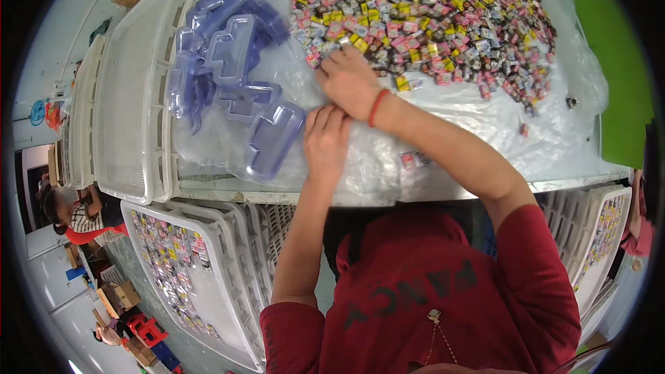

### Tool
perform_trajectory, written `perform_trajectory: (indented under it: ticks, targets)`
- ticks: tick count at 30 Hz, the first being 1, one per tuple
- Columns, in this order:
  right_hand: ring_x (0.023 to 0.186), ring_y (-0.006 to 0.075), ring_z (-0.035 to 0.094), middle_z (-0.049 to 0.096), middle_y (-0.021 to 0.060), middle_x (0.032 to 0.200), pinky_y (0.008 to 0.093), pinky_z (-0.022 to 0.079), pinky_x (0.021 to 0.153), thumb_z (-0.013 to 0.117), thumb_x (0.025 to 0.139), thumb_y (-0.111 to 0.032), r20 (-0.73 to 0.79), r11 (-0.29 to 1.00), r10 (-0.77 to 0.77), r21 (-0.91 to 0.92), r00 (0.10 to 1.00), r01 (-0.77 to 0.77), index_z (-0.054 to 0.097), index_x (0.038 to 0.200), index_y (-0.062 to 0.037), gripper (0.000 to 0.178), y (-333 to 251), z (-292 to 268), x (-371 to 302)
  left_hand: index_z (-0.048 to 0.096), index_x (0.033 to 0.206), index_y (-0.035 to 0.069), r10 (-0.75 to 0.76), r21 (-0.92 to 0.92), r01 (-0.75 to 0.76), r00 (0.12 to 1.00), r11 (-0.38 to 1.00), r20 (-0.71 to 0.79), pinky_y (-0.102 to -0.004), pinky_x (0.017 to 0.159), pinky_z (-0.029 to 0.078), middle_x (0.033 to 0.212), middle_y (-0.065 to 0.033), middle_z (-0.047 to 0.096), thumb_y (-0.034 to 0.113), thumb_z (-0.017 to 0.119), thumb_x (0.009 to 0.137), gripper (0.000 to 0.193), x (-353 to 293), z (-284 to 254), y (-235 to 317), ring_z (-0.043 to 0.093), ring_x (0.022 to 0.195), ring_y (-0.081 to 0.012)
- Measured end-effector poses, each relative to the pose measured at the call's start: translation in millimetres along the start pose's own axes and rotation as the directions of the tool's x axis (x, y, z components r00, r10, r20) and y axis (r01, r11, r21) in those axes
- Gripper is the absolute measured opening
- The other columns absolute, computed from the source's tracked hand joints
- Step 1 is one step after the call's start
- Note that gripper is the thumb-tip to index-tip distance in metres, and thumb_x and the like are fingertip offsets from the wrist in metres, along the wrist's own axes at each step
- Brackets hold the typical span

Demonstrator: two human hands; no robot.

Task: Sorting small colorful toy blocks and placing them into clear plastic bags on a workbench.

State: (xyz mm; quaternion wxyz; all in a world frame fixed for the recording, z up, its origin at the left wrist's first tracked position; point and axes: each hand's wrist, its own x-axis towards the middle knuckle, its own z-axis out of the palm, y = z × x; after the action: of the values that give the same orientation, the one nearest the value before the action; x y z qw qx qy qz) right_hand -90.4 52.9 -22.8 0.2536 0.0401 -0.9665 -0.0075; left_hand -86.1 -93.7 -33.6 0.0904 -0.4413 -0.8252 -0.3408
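Note:
A broad pile of small pink, yellow, black and white printed pieces (415, 24) covers the far middle and right of the table. My right hand (352, 84), with a red cord at the wrist, reaches across to the pile's near left edge. Its fingers are bent together, and what they hold, if anything, is hidden. Just below it, my left hand (325, 140) has its fingers curled in, their tips mostly out of sight. Beside these fingers lies a clear bluish plastic tray (272, 142) with a stepped outline. More such trays (232, 48) lie heaped behind it.
Clear plastic sheeting (443, 114) covers the table. White slatted crates (138, 83) stand along the left; others (201, 277) below the table edge carry similar small pieces. A green board (615, 69) is at the right. Two people (80, 211) sit at the far left.

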Motion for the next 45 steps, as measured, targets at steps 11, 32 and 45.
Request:
perform_trajectory:
  ticks: [11,32,45]
  targets:
    - [0.089,0.0195,0.056,0.063,0.0019,0.084,0.0359,0.037,0.088,0.067,0.076,-0.025,0.065,0.986,-0.133,0.109,0.989,0.126,0.063,0.085,-0.0120,0.016,15,-1,-12,0.066,0.093,0.002,0.065,0.030,-0.065,0.998,0.997,-0.018,-0.0389,0.084,0.047,0.100,-0.0104,0.067,0.010,0.072,0.076,0.020,-11,-7,-6,0.059,0.093,-0.0304]
    - [0.096,0.0235,0.057,0.066,0.0034,0.096,0.0404,0.036,0.094,0.072,0.078,-0.021,0.057,0.805,0.347,0.495,0.936,-0.328,0.065,0.096,-0.0090,0.023,31,-116,-207,0.068,0.091,0.004,0.191,-0.320,-0.160,0.979,0.934,0.068,-0.0377,0.084,0.046,0.097,-0.0058,0.067,0.010,0.075,0.071,0.022,-38,53,102,0.060,0.095,-0.0265]
    - [0.099,0.0237,0.057,0.063,0.0038,0.104,0.0447,0.037,0.096,0.075,0.071,-0.009,-0.015,0.893,0.313,0.345,0.950,-0.289,0.067,0.092,-0.0095,0.023,17,-119,-213,0.068,0.087,0.003,0.178,-0.388,-0.124,0.978,0.913,0.106,-0.0357,0.083,0.050,0.100,-0.0072,0.068,0.003,0.073,0.073,0.015,-37,47,94,0.060,0.100,-0.0279]
